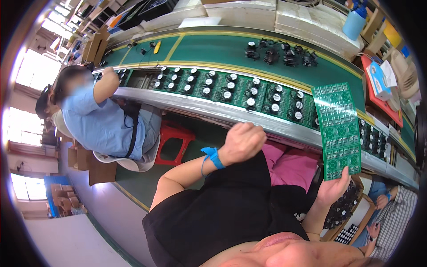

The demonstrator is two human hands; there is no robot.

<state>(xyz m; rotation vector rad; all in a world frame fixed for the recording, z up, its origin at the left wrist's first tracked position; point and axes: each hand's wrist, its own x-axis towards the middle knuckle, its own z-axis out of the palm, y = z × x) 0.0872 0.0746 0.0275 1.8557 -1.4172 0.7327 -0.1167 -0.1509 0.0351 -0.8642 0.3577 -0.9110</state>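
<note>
My right hand (334, 189) grips the lower end of a tall green printed circuit board panel (336, 129). The panel is held up in front of the bench, covering part of the line behind it. My left hand (243, 143), with a blue wrist strap (213, 158), hovers at the near side of the metal rail (213, 113). Its fingers are curled closed, and whatever may be inside them is hidden. Beyond the rail, a row of green circuit boards (240, 94) carries many black parts with round white tops (251, 102).
Clusters of black wired components (289, 55) lie on the green bench mat (209, 48). A co-worker in a blue shirt (104, 118) sits at the left near a red stool (175, 142). At the right are a tissue box (380, 82) and another person's striped clothing (398, 218).
</note>
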